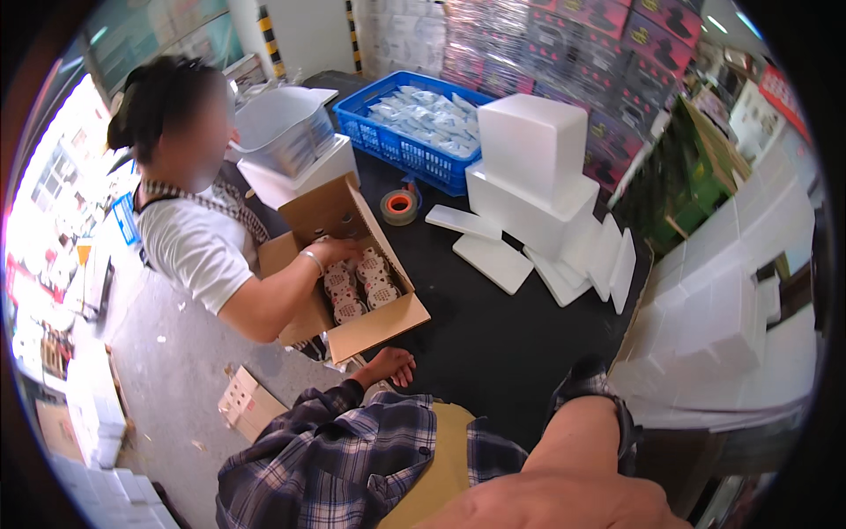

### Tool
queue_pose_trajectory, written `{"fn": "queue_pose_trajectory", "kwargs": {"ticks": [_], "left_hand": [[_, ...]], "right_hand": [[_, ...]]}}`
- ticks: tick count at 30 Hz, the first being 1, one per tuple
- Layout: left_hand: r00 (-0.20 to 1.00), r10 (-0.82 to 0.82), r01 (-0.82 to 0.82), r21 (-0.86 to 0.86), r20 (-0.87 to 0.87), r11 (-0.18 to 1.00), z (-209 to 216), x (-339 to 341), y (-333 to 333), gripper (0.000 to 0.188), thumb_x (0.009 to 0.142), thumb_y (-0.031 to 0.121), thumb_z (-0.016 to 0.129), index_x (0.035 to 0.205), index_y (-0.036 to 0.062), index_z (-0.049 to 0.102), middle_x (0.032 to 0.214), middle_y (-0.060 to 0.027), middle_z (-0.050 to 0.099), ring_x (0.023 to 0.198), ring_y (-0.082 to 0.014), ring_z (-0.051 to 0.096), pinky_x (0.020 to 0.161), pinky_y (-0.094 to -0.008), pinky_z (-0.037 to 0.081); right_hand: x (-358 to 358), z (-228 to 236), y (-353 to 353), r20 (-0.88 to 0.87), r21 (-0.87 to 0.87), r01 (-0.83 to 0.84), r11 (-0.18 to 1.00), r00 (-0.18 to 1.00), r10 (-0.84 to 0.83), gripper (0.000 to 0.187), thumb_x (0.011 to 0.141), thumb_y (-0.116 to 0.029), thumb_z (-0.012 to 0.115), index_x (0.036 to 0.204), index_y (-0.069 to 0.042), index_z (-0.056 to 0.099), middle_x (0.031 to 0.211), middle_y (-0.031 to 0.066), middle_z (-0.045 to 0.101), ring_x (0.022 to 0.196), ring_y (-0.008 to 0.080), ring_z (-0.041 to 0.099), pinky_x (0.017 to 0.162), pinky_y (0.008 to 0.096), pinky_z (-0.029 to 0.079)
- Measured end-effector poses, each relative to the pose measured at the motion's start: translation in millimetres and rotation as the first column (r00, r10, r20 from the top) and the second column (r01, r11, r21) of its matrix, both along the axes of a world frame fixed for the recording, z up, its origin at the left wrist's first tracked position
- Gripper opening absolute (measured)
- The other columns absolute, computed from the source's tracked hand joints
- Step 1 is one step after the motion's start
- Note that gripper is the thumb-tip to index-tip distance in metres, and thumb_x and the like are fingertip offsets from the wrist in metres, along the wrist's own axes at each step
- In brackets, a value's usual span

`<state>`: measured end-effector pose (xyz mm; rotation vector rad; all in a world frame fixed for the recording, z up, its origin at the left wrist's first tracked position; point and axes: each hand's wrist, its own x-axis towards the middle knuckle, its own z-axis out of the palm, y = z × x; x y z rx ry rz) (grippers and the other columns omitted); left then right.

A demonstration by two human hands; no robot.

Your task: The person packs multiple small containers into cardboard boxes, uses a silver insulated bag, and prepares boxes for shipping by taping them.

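My left hand (392, 367) rests at the near edge of the black table, just below an open cardboard carton (382, 328). Its fingers lie loosely bent, with nothing in them. Large and close at the bottom of the picture, my right hand (564, 502) shows only its back and wrist; its fingers are hidden. Inside the carton stand rows of white packs (345, 295) with a dark and red print. Another person's hand (337, 251), wearing a bracelet, reaches in over these packs.
A blue crate (401, 152) of clear bags stands at the back, beside a grey tub (280, 123). Tape (399, 207) lies on the table (445, 339). White foam boxes (533, 145) and lids (492, 262) sit to the right. Flattened cardboard (249, 404) lies on the floor.
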<state>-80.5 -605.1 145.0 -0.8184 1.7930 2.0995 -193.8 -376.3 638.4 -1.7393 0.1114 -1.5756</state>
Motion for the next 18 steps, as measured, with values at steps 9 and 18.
{"fn": "queue_pose_trajectory", "kwargs": {"ticks": [9, 18], "left_hand": [[0.999, 0.030, -0.032, 0.037, 0.041, 0.999, 7, 9, 6, 0.030, 0.108, 0.021, 0.043, 0.099, -0.0013, 0.062, 0.077, -0.0134, 0.073, 0.059, -0.0194, 0.071, 0.051, -0.0279, 0.056], [0.998, 0.004, -0.004, -0.015, 0.056, 1.000, -1, 6, -6, 0.034, 0.108, 0.025, 0.044, 0.097, -0.0008, 0.063, 0.076, -0.0129, 0.074, 0.056, -0.0193, 0.070, 0.049, -0.0291, 0.055]], "right_hand": [[-12, -10, -2, 0.149, 0.015, 0.103, 0.995, 0.983, -0.104, 0.033, 0.108, -0.030, 0.040, 0.128, -0.007, 0.052, 0.109, 0.0305, 0.055, 0.096, 0.0399, 0.063, 0.084, 0.0474, 0.060], [11, 8, 16, 0.197, 0.127, 0.099, 0.987, 0.973, -0.123, 0.028, 0.107, -0.028, 0.043, 0.123, -0.008, 0.056, 0.100, 0.0290, 0.058, 0.088, 0.0373, 0.065, 0.081, 0.0456, 0.062]]}}
